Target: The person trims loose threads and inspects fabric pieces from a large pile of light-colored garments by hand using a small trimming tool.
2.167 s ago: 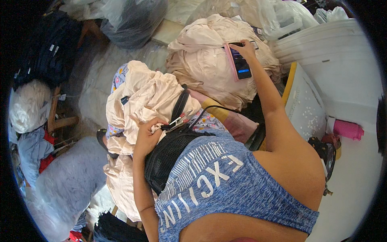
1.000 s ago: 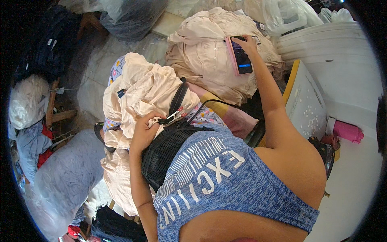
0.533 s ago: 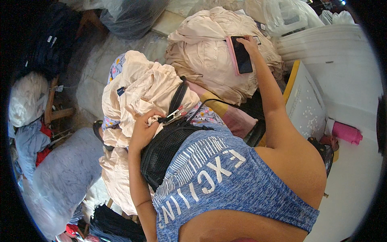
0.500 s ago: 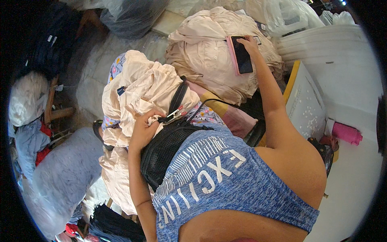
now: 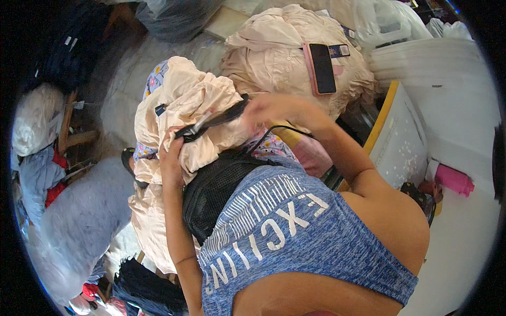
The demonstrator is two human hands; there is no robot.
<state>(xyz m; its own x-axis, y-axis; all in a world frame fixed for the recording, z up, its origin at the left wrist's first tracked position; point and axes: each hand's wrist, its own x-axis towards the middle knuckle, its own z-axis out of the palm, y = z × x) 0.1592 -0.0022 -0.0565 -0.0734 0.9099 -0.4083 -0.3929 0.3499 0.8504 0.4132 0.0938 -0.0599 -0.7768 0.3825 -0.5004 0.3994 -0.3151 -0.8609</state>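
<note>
Beige buttoned cloth (image 5: 192, 95), a garment with a small dark label, lies bunched across my lap. At its lower edge my left hand (image 5: 171, 160) is closed on a fold, with the end of a black strap-like piece (image 5: 224, 116) at its fingertips. A whitish, metallic-looking part lies along that piece; its kind is unclear. My right hand (image 5: 274, 110) is smeared by motion beside the strap's far end, so its fingers and any grip cannot be made out. A phone (image 5: 321, 68) in a pink case rests on a beige garment pile (image 5: 269, 68).
A black mesh bag (image 5: 211, 195) sits against my waist, with a black cord beside it. At right stands a white panel with a yellow edge (image 5: 382, 116), near a pink roll (image 5: 454, 180). Filled plastic bags (image 5: 87, 216) and dark clothes (image 5: 145, 287) lie at left.
My right hand has left the phone and come back toward my lap. My left hand has shifted left and slightly up, and the black strap-like piece now lies more slanted across the cloth.
</note>
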